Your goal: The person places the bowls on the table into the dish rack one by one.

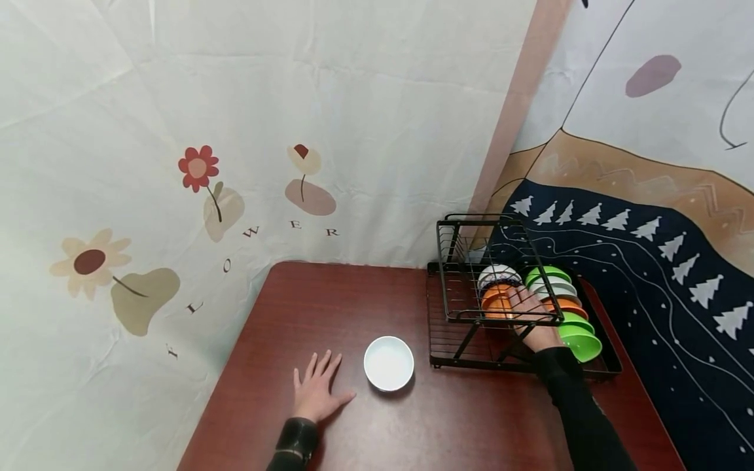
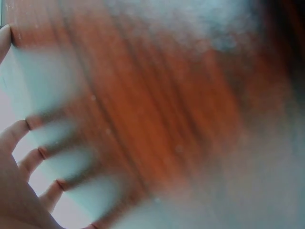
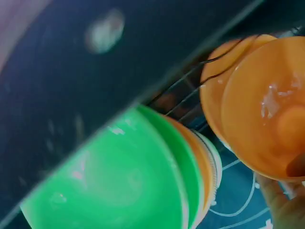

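My right hand [image 1: 532, 322] reaches into a black two-tier dish rack [image 1: 501, 321]. It pinches the rim of an orange bowl [image 3: 264, 114], with the thumb inside the bowl and the fingers [image 3: 274, 195] behind it. Another orange bowl [image 3: 213, 81] stands tilted right behind that one. My left hand [image 1: 316, 394] rests on the brown table [image 1: 353, 301], fingers spread, holding nothing. To its right a white bowl [image 1: 389, 363] sits upright on the table. In the left wrist view, the fingers [image 2: 33, 160] show at the lower left against the blurred tabletop.
At the right side of the rack stands a row of tilted bowls: a green bowl [image 1: 580, 343] in front, then orange, white and green ones behind. A patterned white bowl [image 1: 497, 273] is farther back in the rack. Fabric hangings [image 1: 377, 131] border the table behind and at right.
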The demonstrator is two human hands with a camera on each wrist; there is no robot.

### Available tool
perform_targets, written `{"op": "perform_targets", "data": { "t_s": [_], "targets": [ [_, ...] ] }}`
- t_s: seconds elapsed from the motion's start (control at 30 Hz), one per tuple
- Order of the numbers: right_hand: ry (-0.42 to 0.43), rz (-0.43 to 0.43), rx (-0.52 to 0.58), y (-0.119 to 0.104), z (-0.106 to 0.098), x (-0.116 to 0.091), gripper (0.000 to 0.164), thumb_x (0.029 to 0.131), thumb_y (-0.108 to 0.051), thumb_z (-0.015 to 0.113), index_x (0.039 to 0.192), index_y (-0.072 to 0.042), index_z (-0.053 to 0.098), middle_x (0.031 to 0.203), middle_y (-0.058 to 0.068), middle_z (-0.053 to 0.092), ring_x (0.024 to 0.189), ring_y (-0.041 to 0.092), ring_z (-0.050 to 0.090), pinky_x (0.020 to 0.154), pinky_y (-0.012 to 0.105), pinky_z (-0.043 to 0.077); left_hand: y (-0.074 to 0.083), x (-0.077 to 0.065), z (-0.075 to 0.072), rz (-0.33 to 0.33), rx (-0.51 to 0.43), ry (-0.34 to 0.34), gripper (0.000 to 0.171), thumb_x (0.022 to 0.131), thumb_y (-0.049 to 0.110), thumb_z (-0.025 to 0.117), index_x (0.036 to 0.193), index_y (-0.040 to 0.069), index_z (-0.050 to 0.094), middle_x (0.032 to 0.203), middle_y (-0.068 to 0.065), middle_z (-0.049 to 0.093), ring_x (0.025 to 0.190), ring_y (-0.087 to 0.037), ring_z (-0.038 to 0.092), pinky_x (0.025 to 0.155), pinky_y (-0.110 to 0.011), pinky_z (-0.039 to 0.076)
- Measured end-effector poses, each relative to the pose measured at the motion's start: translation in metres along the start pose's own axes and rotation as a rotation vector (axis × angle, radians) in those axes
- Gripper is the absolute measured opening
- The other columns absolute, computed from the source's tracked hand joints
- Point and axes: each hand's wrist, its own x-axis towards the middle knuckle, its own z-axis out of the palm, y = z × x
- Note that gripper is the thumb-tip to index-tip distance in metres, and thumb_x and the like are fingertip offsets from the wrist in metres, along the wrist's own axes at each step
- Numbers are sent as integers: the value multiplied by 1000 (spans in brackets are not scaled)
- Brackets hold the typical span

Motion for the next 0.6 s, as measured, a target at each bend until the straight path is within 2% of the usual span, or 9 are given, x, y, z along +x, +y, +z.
{"op": "perform_targets", "data": {
  "t_s": [0.07, 0.17, 0.3, 0.37, 0.43, 0.53, 0.6],
  "targets": [
    [15, -56, -37, 9, 15, 3, 32, 97, 2, 63, 128, 12, 65, 126, 38, 66, 113, 56, 66, 95, 65, 58, 0, 1, 1, 3, 0, -1, 98, 81, 66, 87, 164, 25, 55, 176, -9, 47, 167, -45, 32, 128, -85, 15],
    [26, -105, -99, 22, 37, 3, 31, 95, 2, 65, 125, 9, 67, 122, 35, 68, 108, 55, 67, 89, 63, 60, -1, 1, 1, 17, 4, 4, 98, 82, 67, 86, 164, 24, 55, 175, -10, 47, 166, -46, 33, 128, -86, 15],
    [-3, -110, -94, 33, 58, 1, 39, 91, 4, 70, 129, 9, 68, 130, 35, 68, 118, 56, 68, 99, 63, 59, 0, 1, 1, 23, 6, 6, 98, 82, 68, 86, 164, 24, 55, 174, -11, 48, 166, -46, 34, 127, -86, 16],
    [-10, -104, -77, 35, 64, 2, 39, 90, 6, 70, 129, 8, 67, 129, 36, 67, 117, 56, 68, 98, 64, 59, 1, 2, 1, 15, 0, 2, 98, 82, 67, 86, 164, 24, 54, 175, -10, 47, 167, -45, 33, 128, -85, 15],
    [-24, -84, -55, 35, 65, 3, 39, 91, 6, 70, 130, 7, 66, 130, 36, 66, 116, 56, 68, 97, 65, 59, 2, 2, 0, 16, 6, 3, 99, 82, 67, 86, 164, 23, 54, 175, -11, 47, 166, -46, 33, 128, -85, 15],
    [-97, -26, 15, 32, 59, 7, 35, 98, 0, 66, 132, 7, 64, 132, 37, 62, 118, 58, 65, 96, 67, 58, 3, 2, -1, 15, 13, 3, 99, 82, 68, 85, 164, 23, 54, 175, -11, 46, 166, -46, 33, 128, -86, 15],
    [-211, 92, 155, 26, 47, 12, 39, 105, -11, 62, 138, 10, 60, 142, 40, 59, 129, 61, 60, 103, 69, 55, 3, 2, -1, 12, 15, -2, 99, 82, 68, 85, 165, 23, 54, 176, -10, 46, 167, -46, 33, 128, -86, 14]
  ]
}}
